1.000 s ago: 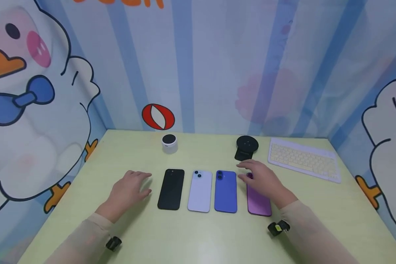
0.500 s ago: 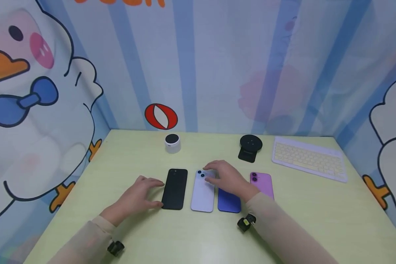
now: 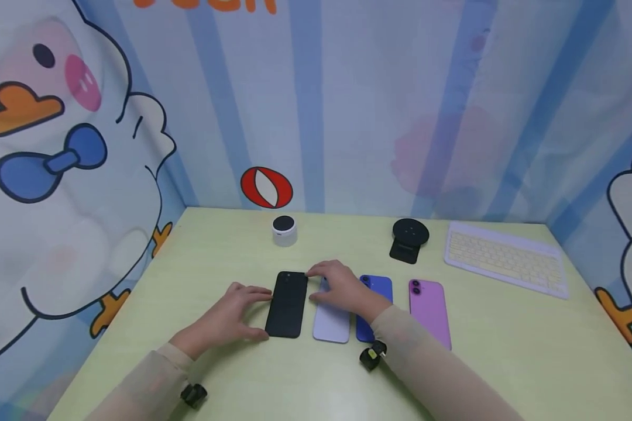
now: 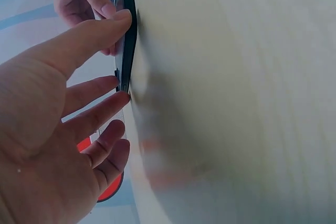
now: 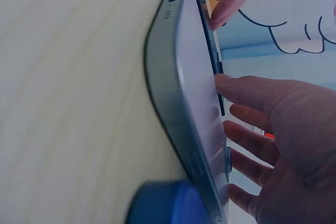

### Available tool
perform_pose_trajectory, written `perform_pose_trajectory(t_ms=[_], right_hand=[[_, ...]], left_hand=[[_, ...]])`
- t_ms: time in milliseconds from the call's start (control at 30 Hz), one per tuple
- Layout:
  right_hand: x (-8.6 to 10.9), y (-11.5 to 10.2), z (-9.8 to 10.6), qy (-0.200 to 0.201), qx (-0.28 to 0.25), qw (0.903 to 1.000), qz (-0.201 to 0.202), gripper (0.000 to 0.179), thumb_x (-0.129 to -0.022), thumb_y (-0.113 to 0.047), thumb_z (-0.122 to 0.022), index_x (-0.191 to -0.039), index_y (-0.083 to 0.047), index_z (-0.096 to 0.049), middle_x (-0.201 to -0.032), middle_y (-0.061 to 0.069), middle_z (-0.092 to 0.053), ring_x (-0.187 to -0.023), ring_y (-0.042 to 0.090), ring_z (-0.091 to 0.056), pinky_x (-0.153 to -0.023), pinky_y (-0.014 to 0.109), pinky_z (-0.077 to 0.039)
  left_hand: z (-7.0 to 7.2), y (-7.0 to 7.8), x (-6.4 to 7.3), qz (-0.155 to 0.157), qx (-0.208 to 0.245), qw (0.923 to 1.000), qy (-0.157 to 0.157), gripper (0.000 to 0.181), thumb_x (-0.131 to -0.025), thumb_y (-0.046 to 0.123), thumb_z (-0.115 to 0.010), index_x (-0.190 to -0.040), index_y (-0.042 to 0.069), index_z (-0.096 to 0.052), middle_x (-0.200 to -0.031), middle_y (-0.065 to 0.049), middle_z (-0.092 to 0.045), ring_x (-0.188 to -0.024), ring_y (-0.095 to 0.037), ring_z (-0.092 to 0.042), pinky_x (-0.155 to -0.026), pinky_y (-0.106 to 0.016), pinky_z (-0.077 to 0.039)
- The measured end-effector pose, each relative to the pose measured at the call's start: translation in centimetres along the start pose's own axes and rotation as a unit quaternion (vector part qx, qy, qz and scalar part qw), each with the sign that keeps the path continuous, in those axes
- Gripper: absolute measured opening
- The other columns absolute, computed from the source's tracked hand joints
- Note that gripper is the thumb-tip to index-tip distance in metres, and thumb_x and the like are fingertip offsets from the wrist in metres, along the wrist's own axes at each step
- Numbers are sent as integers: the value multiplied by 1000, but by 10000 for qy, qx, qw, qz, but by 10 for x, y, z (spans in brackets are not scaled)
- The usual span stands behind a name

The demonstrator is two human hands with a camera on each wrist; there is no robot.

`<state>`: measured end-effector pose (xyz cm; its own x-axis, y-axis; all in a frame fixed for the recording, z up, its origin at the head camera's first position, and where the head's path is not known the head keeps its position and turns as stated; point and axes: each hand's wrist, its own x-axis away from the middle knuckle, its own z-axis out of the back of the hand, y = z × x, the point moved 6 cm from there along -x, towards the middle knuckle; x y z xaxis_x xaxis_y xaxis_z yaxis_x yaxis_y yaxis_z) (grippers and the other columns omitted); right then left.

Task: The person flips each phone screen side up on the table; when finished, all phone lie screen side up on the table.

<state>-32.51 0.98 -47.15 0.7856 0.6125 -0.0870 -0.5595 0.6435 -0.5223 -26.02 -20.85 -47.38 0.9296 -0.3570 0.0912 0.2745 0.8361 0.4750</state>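
Several phones lie face down in a row in the head view: black (image 3: 287, 307), lavender (image 3: 330, 323), blue (image 3: 383, 290) and pink-purple (image 3: 432, 313). My left hand (image 3: 223, 318) touches the black phone's left side, thumb at its lower corner and fingertips higher up. In the left wrist view those fingertips meet the dark edge of that phone (image 4: 131, 35). My right hand (image 3: 344, 289) reaches over the lavender phone and hides its upper part. Its forefinger is right at the black phone's upper right corner. Seen from the right wrist, the spread fingers hover over the lavender phone (image 5: 197, 72).
Behind the phones stand a small white cylinder (image 3: 284, 232) with a dark top, a black round-headed stand (image 3: 409, 237) and a lavender keyboard (image 3: 505, 260). The pale table (image 3: 305, 386) meets a striped curtain (image 3: 347, 117) at the back.
The right hand has swept left from the pink-purple phone, past the blue one, to the black phone's far side. The left hand has come right, against the black phone's left edge.
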Motion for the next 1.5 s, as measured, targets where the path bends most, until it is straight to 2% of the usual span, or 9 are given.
perform_pose_trajectory(t_ms=[333,500,700,1000,1233,1400,1500], right_hand=[[-7,4,-8,-175,-18,9997,-159,56,-86,-26,-83,-137,-10,-67,-144,8,-62,-140,34,-50,-115,55,-38],[-8,4,-8,-130,-291,9993,-173,61,-83,-23,-86,-139,-7,-66,-144,8,-63,-141,33,-50,-117,52,-38],[-9,5,-10,-19,-698,9970,-348,64,-80,-16,-89,-138,-3,-65,-143,9,-63,-141,33,-51,-117,46,-40],[-5,5,-12,223,-1052,9916,-725,68,-76,-12,-91,-139,-6,-66,-146,9,-60,-143,34,-49,-118,49,-39],[-2,5,-11,472,-1178,9888,-783,68,-75,-10,-92,-138,-7,-66,-147,11,-59,-143,37,-48,-123,51,-31],[0,2,-6,592,-1299,9871,-730,69,-75,-10,-91,-139,-7,-66,-148,11,-59,-143,36,-49,-126,49,-25],[2,1,-4,644,-1281,9876,-641,68,-77,-12,-91,-140,-8,-65,-148,11,-59,-143,35,-50,-125,50,-27]], left_hand=[[-2,4,-6,-202,-43,9998,10,81,-68,38,-97,-139,14,-66,-148,-2,-58,-125,-23,-44,-105,-46,-45],[-3,5,-8,-124,-190,9997,114,81,-66,43,-97,-137,16,-68,-147,-1,-59,-126,-23,-45,-104,-45,-47],[-4,7,-9,-106,-368,9990,218,81,-64,47,-97,-135,18,-69,-146,1,-60,-126,-22,-48,-103,-43,-49],[-5,6,-9,-113,-426,9989,189,82,-66,47,-95,-137,19,-68,-148,1,-59,-125,-22,-48,-102,-43,-49],[-5,10,-7,-275,-366,9989,95,82,-68,42,-94,-141,16,-65,-152,-3,-55,-125,-24,-46,-103,-45,-47],[-4,13,-7,-264,-260,9993,68,82,-69,39,-95,-141,15,-64,-153,-6,-53,-127,-27,-44,-105,-49,-47],[-5,14,-7,-263,-155,9995,39,82,-69,39,-95,-141,16,-64,-152,-6,-53,-129,-27,-44,-106,-49,-47]])
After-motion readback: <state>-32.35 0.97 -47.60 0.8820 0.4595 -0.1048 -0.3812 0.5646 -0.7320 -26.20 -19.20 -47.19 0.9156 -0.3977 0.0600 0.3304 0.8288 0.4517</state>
